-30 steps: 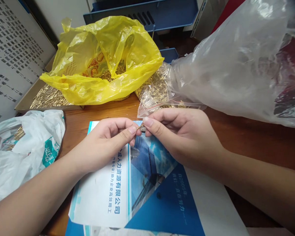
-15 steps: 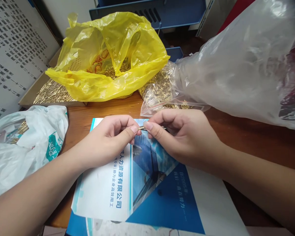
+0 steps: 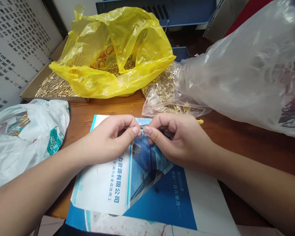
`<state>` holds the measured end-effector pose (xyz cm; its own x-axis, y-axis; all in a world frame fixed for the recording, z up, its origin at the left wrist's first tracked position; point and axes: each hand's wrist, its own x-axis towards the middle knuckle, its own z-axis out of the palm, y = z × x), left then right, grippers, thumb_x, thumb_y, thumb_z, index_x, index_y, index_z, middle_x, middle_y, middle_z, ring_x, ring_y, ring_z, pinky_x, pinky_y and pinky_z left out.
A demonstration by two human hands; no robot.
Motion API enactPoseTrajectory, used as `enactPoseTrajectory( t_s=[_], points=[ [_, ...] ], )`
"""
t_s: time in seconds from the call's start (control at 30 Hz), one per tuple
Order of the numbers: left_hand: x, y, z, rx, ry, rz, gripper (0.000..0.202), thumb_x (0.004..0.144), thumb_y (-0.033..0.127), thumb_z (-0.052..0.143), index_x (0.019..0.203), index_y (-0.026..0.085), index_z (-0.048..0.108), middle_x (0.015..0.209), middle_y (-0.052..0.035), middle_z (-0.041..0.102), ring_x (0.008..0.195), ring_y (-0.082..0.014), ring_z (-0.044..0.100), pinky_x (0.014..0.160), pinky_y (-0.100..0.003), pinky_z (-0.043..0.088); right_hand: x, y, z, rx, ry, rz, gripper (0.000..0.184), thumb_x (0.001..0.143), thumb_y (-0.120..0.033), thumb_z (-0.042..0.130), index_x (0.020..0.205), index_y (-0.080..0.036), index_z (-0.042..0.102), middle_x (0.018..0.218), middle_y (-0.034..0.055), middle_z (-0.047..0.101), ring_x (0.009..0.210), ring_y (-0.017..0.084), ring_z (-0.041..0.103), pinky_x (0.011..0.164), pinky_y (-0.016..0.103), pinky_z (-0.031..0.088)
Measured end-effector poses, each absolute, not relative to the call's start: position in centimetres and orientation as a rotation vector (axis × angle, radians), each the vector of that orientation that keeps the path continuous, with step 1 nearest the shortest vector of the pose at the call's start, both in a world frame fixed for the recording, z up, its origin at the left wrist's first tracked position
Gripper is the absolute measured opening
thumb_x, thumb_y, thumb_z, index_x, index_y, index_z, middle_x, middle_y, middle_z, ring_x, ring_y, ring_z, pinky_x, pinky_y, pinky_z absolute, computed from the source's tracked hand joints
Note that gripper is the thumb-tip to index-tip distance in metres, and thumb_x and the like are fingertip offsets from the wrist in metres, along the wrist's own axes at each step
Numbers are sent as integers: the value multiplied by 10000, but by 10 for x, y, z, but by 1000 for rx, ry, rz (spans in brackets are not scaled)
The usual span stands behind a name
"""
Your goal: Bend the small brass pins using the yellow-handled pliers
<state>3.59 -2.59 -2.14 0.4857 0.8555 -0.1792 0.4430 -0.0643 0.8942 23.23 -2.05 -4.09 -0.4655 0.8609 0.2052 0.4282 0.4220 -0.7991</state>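
My left hand (image 3: pixel 116 137), thumb and forefinger pinched, holds one end of a small thin gold-coloured metal pin (image 3: pixel 141 130). Facing it, my right hand (image 3: pixel 180 139) is closed with its thumb and forefinger at the pin's other end. A slim grey metal tip shows just above the pin, by the right forefinger. Beyond the right knuckles a yellow end (image 3: pixel 200 121) pokes out; whether it belongs to that tip is hidden by the hand. Both hands are over a blue and white printed folder (image 3: pixel 159 209).
A yellow plastic bag (image 3: pixel 100 83) holding small brass pieces stands behind my hands. Further left is a cardboard tray (image 3: pixel 29 90) of gold pins, with a white bag (image 3: pixel 34 131) nearer. A clear bag (image 3: pixel 159 95) of brass parts and a large translucent bag (image 3: pixel 236 72) lie right.
The view has shifted slightly. The grey tip by the right forefinger and the yellow end beyond the right hand have come into sight. Both hands remain pinched together around the pin.
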Motion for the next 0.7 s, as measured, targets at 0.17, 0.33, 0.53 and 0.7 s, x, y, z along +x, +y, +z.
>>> enactPoseTrajectory(
  t_s=[0.17, 0.33, 0.53, 0.7],
  points=[
    [34, -25, -20, 1816, 1139, 430, 238, 930, 266, 499, 717, 161, 510, 631, 35, 470, 567, -95, 401, 509, -224, 318, 236, -19, -46, -1041, -2127, 956, 218, 881, -259, 591, 681, -172, 609, 668, 30, 648, 594, 120, 573, 570, 251, 413],
    [36, -27, -23, 1804, 1112, 490, 243, 935, 272, 496, 717, 164, 508, 631, 39, 468, 557, -91, 402, 504, -222, 340, 237, -20, -50, -1038, -2061, 1034, 188, 875, -254, 609, 706, -171, 605, 667, 34, 667, 590, 129, 598, 566, 254, 428],
    [40, -29, -23, 1767, 1123, 496, 244, 943, 298, 487, 745, 161, 524, 638, 33, 492, 555, -96, 425, 502, -224, 356, 236, -22, -50, -1034, -1997, 1135, 175, 870, -254, 611, 721, -166, 591, 630, 34, 673, 531, 122, 598, 510, 242, 429],
    [40, -30, -22, 1749, 1154, 521, 259, 941, 312, 488, 727, 167, 505, 631, 38, 468, 538, -89, 395, 479, -217, 325, 238, -21, -47, -1056, -1970, 1209, 192, 877, -273, 631, 723, -161, 619, 635, 24, 688, 549, 117, 619, 512, 226, 445]
  ],
)
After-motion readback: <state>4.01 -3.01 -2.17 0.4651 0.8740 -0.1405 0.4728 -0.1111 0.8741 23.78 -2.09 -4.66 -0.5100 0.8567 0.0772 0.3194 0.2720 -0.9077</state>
